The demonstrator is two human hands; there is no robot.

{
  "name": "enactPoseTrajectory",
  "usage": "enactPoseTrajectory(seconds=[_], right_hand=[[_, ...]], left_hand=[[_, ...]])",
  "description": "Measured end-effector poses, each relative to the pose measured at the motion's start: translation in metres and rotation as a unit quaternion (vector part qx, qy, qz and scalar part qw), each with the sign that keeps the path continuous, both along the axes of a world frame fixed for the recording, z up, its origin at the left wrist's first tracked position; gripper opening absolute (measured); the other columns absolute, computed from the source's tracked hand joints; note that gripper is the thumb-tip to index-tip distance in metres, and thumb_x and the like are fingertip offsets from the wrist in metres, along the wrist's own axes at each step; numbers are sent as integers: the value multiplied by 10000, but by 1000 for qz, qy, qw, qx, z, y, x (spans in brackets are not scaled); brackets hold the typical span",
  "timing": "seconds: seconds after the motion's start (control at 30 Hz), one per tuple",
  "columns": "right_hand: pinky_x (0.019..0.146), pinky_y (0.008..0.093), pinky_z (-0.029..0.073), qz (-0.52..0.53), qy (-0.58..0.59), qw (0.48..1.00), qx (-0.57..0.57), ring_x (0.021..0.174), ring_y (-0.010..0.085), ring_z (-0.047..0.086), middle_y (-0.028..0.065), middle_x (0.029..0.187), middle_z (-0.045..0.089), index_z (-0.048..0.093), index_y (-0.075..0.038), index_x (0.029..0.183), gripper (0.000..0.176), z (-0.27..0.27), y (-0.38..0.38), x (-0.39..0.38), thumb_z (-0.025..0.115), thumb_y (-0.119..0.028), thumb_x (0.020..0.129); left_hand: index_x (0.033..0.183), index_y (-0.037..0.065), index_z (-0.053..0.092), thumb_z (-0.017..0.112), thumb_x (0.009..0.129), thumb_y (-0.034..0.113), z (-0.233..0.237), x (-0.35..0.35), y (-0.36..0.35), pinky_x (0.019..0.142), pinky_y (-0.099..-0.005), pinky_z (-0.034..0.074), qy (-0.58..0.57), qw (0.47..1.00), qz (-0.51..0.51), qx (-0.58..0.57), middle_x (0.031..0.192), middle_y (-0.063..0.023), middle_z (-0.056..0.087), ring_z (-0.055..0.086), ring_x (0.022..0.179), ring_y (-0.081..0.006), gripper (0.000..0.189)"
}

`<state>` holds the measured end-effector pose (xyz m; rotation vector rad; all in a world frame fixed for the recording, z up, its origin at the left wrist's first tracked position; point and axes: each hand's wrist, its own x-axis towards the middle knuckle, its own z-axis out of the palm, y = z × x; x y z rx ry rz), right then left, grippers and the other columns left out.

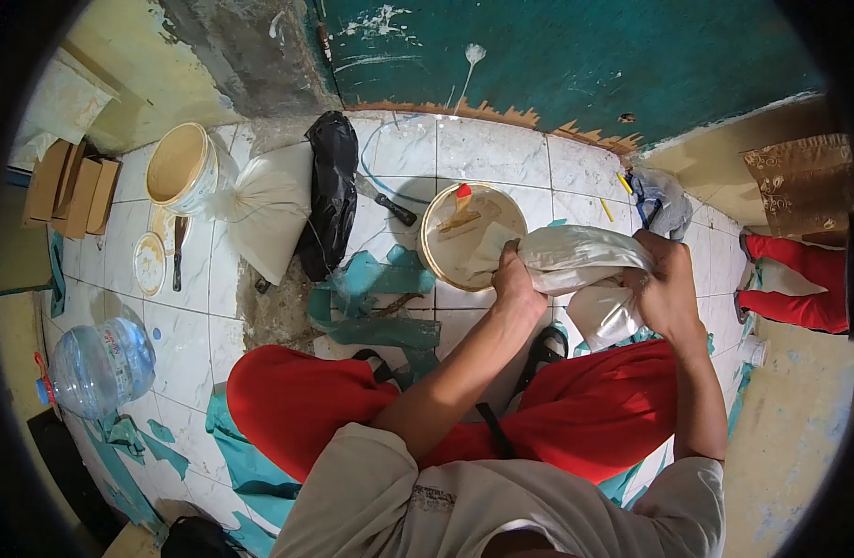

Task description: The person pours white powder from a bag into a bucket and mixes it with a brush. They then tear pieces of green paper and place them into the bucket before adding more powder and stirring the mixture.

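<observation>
A whitish plastic sack [580, 259] is stretched between my two hands, its lower part hanging above my red-trousered knee. My left hand [518, 281] is closed round its narrow end, beside the rim of a round bucket [429, 244]. That end of the sack reaches over the bucket's edge. My right hand [667, 286] grips the bulkier end, fingers wrapped into the plastic. Inside the bucket, a brush [460, 219] with a red handle tip leans against the far wall, and pale residue coats the inside. Whether anything pours from the sack cannot be seen.
A second bucket [180, 167], a tied white sack [269, 200] and a black bag [330, 191] stand left. A putty knife [395, 208] and another scraper [178, 256] lie on tiles. Green peeled scraps [376, 279], a water jug [101, 367] and a mirror [803, 232] are around.
</observation>
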<state>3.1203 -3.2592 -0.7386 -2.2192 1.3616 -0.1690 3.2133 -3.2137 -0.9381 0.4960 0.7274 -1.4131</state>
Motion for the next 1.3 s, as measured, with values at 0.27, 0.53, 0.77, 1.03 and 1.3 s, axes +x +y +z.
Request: enactPoseTrajectory(seconds=[0.27,0.53,0.77,1.03,1.3], right_hand=[[608,390,455,5,4,1000,0,573,310,544,228,672,605,641,63,800,206,0,-1,-2,625,-70,644],[594,370,452,1,23,1000,22,560,261,530,207,657,607,645,72,808,209,5,1,3,621,-67,653],[592,372,453,12,16,999,40,565,255,527,209,670,615,652,61,817,190,-1,2,0,621,-52,667],[589,353,445,-3,-3,997,71,593,203,536,174,663,608,645,54,833,182,-4,-2,0,624,-47,684],[559,335,437,28,-8,994,109,575,150,528,127,628,595,640,59,820,170,2,-3,1,615,-20,672]], left_hand=[[1211,127,591,416,1007,429,19,7,5,966,-459,502,10,1000,29,5,1216,-49,638,612,1113,-250,404],[1214,158,593,520,971,459,25,7,7,958,-455,505,1,1000,4,19,1218,-17,630,611,1110,-225,393],[1205,122,591,463,1003,442,9,1,3,965,-447,501,-8,1000,13,-1,1191,-39,644,614,1098,-232,399],[1258,107,565,526,959,517,23,2,9,987,-458,486,-30,998,20,-46,1238,-79,612,601,1123,-255,509],[1279,124,553,583,911,559,26,-1,13,985,-473,480,-13,998,24,-55,1250,-77,597,580,1149,-258,571]])
